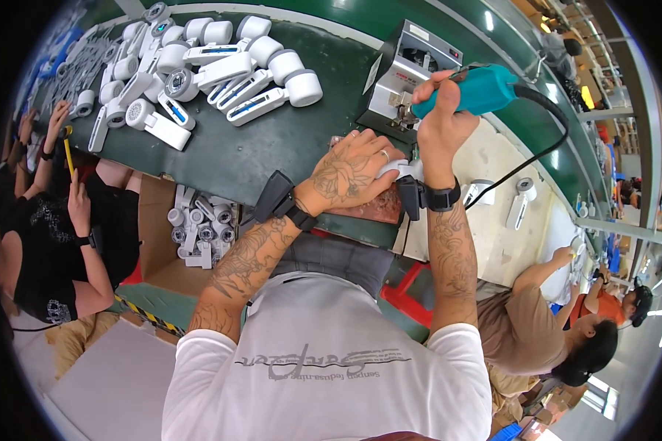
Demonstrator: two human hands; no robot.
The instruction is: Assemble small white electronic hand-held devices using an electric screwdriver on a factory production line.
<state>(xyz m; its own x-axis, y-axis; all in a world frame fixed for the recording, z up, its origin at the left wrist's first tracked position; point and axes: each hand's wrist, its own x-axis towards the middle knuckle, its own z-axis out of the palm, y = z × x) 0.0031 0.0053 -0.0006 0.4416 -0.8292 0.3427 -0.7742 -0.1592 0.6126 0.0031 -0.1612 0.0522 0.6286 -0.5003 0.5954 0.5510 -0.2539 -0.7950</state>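
Note:
My right hand point(447, 132) is closed around a teal electric screwdriver point(485, 88) with a black cable. Its tip points left and meets the front of a grey screw feeder point(415, 62); whether it touches a screw is too small to tell. My left hand point(351, 173), with a ring on one finger, presses down over a white plastic part point(396, 169), mostly hidden under the palm and fingers. This part lies on a reddish-brown pad point(379, 209) at the bench's near edge. Black devices are strapped to both my wrists.
Many white handheld fans point(254, 95) are heaped on the green bench point(272, 151) at left. A cardboard box point(154, 220) below holds more. A pale board point(485, 246) with fan parts lies right. People work on both sides. A red stool point(408, 298) stands below.

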